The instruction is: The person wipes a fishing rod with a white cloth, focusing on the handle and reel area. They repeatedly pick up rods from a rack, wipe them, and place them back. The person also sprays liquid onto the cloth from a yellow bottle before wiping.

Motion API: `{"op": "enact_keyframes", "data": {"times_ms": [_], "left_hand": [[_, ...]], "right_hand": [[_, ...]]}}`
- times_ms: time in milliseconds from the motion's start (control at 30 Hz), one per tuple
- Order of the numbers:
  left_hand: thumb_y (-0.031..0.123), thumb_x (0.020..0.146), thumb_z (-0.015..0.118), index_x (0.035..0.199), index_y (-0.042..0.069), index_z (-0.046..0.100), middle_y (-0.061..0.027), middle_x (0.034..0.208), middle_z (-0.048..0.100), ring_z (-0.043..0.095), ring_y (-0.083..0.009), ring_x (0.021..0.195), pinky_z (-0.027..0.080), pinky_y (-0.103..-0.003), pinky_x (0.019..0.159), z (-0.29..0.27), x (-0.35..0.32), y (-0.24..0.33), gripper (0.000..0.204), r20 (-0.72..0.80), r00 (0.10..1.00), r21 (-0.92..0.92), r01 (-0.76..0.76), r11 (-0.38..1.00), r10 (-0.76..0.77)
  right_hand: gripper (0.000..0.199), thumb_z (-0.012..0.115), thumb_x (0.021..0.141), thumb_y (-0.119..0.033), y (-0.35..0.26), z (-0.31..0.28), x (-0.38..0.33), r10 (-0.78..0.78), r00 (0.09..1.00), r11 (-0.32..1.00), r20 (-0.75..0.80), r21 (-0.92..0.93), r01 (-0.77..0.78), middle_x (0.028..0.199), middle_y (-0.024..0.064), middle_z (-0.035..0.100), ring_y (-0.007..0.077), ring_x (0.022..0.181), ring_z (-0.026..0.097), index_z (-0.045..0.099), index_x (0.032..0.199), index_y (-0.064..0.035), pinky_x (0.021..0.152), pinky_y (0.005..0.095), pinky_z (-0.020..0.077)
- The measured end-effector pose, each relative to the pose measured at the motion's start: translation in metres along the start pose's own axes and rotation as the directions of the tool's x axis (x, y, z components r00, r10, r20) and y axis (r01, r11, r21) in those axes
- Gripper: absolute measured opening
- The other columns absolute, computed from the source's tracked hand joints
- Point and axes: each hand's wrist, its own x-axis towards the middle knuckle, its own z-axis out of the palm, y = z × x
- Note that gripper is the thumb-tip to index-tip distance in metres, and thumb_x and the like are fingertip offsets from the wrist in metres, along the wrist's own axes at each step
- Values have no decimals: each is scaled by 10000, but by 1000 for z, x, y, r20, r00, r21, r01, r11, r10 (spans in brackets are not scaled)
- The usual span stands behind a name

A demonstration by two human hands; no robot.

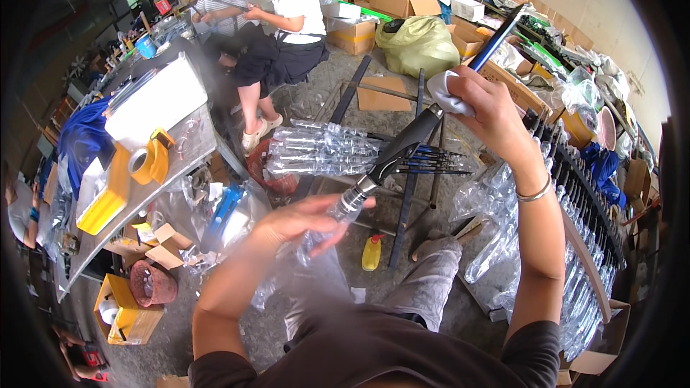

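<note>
A fishing rod [406, 138] with a dark handle slants across the middle, its blue upper length rising to the far right. My right hand [492, 109] is closed round the rod above the handle, with a white cloth [447, 93] pressed between fingers and rod. Lower down, my left hand [305, 221] is curled at the butt end, where clear plastic wrap [343, 210] covers it; motion blurs some of those fingers. Behind the handle, a bundle of plastic-wrapped rods [323, 149] lies across dark bars.
At my right, many wrapped rods [575, 273] lean in a row. A table [162, 172] with yellow tape rolls [144, 162] stands left. Two people [287, 14] sit ahead. A yellow bottle [371, 252] stands near my feet; a green sack [418, 44] and cartons lie beyond.
</note>
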Motion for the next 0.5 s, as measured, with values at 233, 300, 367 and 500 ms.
{"op": "enact_keyframes", "data": {"times_ms": [233, 300, 367, 500], "left_hand": [[139, 888, 646, 1318, 14, 392, -102, 838, 579, 569, -164, 563, 456, -270, 496, 17, 8, -34, 515, -395, 901, 162, -121, 979, 177], [102, 923, 595, 1345, 28, 341, -76, 800, 557, 520, -127, 539, 422, -250, 484, 17, 10, -36, 498, -433, 875, 226, -126, 966, 215], [117, 938, 589, 1335, 29, 352, -56, 764, 540, 491, -104, 529, 392, -238, 473, 17, 16, -40, 471, -546, 794, 315, -99, 944, 266], [181, 995, 545, 1139, 38, 486, -21, 701, 510, 433, -67, 514, 347, -215, 460, 20, 20, -45, 211, -659, 663, 326, -173, 929, 355]], "right_hand": [[323, 663, 783, 77, -9, 14, -11, 127, 952, 992, -277, 36, -122, 1282, 107, 580, 246, 845, 681, 576, 1079, -18, 685, 301, 551], [329, 587, 865, 95, -27, 29, -37, 586, 781, 728, -215, 563, -391, 1215, 126, 605, 152, 913, 626, 540, 1173, -8, 742, 269, 506], [356, 583, 932, -176, -43, 42, -51, 699, 715, 452, 6, 771, -448, 1067, 74, 602, 119, 946, 562, 492, 1246, -34, 800, 278, 462], [371, 564, 916, -263, -47, 78, -74, 651, 654, -113, 386, 901, -420, 1081, 52, 582, 116, 929, 541, 507, 1209, -44, 822, 249, 433]]}}
